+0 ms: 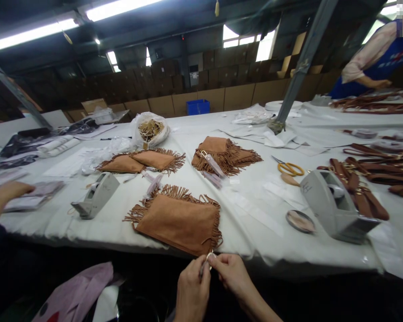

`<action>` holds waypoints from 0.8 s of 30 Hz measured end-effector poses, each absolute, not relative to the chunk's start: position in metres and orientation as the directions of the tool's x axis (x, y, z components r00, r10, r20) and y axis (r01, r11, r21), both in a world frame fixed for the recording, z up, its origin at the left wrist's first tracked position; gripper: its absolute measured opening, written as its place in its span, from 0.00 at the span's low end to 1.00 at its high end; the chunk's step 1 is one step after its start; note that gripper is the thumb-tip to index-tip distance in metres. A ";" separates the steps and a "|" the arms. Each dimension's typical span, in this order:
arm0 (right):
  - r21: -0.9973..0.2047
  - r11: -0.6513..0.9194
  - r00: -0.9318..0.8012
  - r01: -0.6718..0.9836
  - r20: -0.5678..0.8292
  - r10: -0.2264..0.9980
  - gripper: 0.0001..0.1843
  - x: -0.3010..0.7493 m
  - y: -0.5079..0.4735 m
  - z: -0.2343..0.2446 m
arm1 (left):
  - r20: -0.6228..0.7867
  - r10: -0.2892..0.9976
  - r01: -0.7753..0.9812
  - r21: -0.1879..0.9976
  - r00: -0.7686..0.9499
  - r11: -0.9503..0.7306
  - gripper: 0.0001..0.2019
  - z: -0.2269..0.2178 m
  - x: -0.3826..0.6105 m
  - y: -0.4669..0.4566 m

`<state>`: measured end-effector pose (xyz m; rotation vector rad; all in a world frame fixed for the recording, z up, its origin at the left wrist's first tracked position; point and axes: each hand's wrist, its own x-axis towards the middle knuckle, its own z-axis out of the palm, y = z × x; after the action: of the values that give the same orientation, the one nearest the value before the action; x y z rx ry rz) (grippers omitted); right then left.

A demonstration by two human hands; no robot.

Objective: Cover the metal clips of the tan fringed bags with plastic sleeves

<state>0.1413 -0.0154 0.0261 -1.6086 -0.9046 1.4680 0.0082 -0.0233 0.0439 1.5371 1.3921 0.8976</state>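
Counter, left to right: one grey tape dispenser; one brown fringed pouch, lying flat by the near edge; left hand, fingers pinched on a small metal clasp, apparently ring-shaped, at the pouch's near right corner; right hand, thumb and finger clamped on same; yellow-handled scissors; second tape dispenser; brown straps.

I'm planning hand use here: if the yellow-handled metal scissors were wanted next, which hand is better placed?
Probably the right hand: the scissors lie on the right, and the left hand would have to cross over. Both hands meet by the near corner of the rectangular brown fringed pouch.
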 end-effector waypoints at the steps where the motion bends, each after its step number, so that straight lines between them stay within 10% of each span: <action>1: -0.896 -0.443 0.078 0.011 -0.441 0.894 0.26 0.142 -0.015 0.026 | -0.096 0.989 0.328 0.943 0.111 0.055 0.13 0.044 0.008 -0.020; 10: -0.953 -0.300 -0.139 -0.041 -0.292 0.946 0.28 0.151 -0.015 0.032 | -0.595 0.741 -0.210 0.717 0.311 0.664 0.15 0.043 0.008 -0.005; 17: -0.941 -0.326 0.154 0.093 -0.310 0.938 0.24 0.175 -0.033 0.019 | -0.464 0.871 -0.063 0.876 0.161 0.478 0.19 0.047 0.010 -0.007; 24: -0.899 -0.363 0.032 -0.246 -0.382 0.924 0.35 0.153 -0.032 0.038 | -0.253 0.962 0.195 0.953 0.104 0.230 0.24 0.054 0.016 -0.015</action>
<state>0.1535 -0.0324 0.0376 -1.3304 -0.7653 1.5239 0.0163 -0.0149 0.0540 1.2110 1.3490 0.8418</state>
